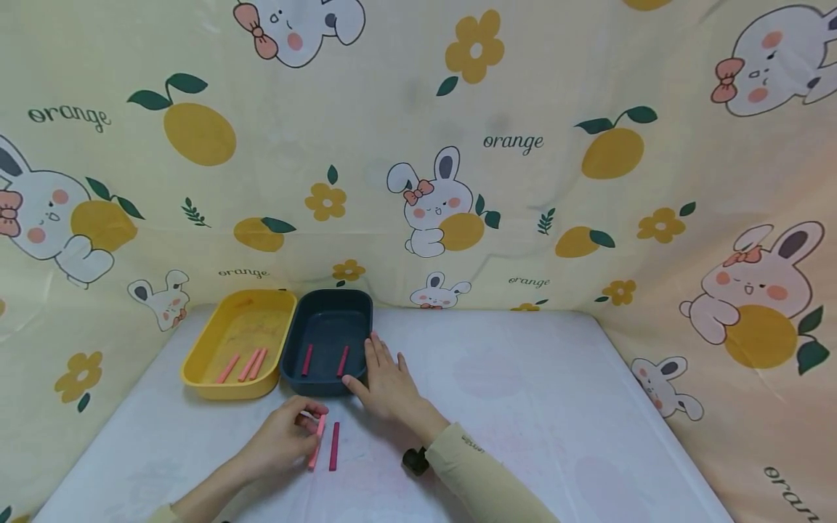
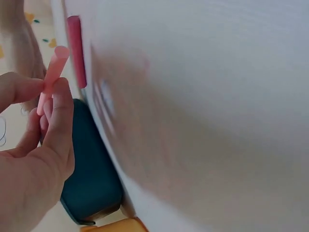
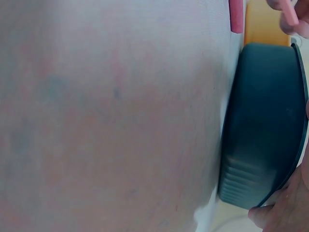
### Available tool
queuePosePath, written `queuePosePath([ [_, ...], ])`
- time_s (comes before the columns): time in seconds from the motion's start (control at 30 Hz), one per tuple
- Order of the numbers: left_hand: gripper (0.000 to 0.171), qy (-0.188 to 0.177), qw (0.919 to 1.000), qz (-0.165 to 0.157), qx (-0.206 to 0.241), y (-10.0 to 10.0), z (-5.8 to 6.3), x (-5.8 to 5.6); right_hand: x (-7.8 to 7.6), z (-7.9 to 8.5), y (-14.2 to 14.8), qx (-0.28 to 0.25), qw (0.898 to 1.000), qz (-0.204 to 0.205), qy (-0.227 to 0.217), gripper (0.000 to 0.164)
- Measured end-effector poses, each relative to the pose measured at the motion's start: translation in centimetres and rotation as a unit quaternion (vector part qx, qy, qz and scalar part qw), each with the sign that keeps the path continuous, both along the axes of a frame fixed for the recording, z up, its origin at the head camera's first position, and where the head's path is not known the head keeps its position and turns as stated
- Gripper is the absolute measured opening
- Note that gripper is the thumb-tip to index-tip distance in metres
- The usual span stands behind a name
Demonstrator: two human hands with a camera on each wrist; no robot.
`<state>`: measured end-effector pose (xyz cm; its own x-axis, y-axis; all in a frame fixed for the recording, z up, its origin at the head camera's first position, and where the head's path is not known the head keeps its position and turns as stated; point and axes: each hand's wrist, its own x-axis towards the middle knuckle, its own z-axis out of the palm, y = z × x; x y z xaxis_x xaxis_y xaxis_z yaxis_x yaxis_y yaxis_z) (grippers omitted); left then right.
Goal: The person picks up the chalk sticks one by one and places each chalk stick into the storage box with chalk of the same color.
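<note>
My left hand [image 1: 281,439] pinches a light pink chalk stick [image 1: 317,448] between thumb and fingers above the white table; in the left wrist view the flat round end of this pink chalk [image 2: 60,53] points upward. Just right of it, a dark red chalk stick [image 1: 334,447] lies on the table. My right hand [image 1: 392,388] rests against the right side of a dark blue tray [image 1: 317,388], fingers extended along its rim and thumb at the near corner. Inside that tray lie two dark red chalk sticks, one being the left stick [image 1: 306,360].
A yellow tray [image 1: 229,391] stands directly left of the blue one and holds several light pink chalk sticks, among them one at the left [image 1: 227,369]. Behind the white table [image 1: 536,421] hangs a patterned cloth [image 1: 366,109]. Faint pink smudges mark the tabletop.
</note>
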<state>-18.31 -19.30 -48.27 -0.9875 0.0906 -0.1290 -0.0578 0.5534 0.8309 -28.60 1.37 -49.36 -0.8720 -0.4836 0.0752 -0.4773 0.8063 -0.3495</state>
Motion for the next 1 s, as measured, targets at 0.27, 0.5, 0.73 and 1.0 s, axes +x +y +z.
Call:
queuePosePath([
  [0.27,0.042,0.064,0.9967,0.022,0.046,-0.5,0.4,0.0,-0.2,-0.2,0.0,0.005,1.000,0.000,-0.005,0.091],
  [0.5,0.044,0.108,0.9909,0.039,0.070,-1.1,1.1,-0.4,-0.3,-0.4,0.0,0.007,1.000,-0.001,-0.010,0.092],
  [0.73,0.045,0.156,0.9809,0.060,0.098,-2.3,1.6,-1.1,-0.5,-0.5,-0.1,0.004,1.000,0.000,-0.020,0.091],
  [1.0,0.044,0.212,0.9712,0.079,0.075,-4.5,2.2,-2.3,-0.4,-0.4,0.1,-0.004,1.000,0.005,-0.018,0.091],
])
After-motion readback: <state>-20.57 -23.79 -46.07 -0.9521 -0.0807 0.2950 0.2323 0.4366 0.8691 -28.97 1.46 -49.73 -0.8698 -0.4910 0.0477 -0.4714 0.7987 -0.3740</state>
